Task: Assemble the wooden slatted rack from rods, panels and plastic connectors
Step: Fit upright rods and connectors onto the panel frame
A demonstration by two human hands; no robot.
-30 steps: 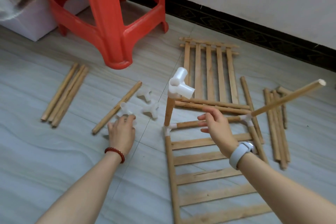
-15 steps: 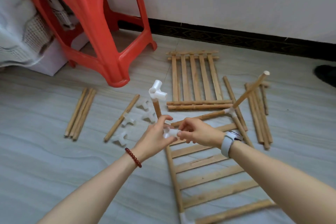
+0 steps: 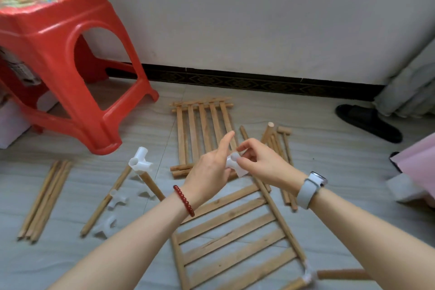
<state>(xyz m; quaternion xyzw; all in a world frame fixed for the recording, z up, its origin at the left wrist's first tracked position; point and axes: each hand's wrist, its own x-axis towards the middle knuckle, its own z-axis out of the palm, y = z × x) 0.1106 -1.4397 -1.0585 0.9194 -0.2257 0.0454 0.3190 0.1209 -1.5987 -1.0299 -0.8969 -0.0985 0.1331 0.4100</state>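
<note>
Nearest, at 6 o'clock, the slatted wooden panel w/ side rods point(image 3: 231, 238) lies on the grey floor point(image 3: 70, 259); a white corner joint point(image 3: 308, 276) sits at its near right end. Above it both hands meet on a white plastic three-way connector point(image 3: 235, 166). Left hand point(image 3: 208, 172), red bead bracelet point(image 3: 184, 200) on the wrist, grips the connector from the left, index finger sticking up. Right hand point(image 3: 261, 165), grey smartwatch point(image 3: 310, 188) on the wrist, pinches it w/ curled fingertips from the right. At 9 o'clock: an upright rod topped w/ a second white connector point(image 3: 140, 163), loose white connectors point(image 3: 117, 200) and a single rod point(image 3: 106, 200) on the floor, then a bundle of wooden rods point(image 3: 44, 200) further left. At 3 o'clock, more rods point(image 3: 282, 148). Beyond the hands, at 12 o'clock, a second slatted wooden panel point(image 3: 202, 129). Far, at 10 o'clock, a red plastic stool point(image 3: 63, 59); at 2 o'clock, a black slipper point(image 3: 367, 122).
</note>
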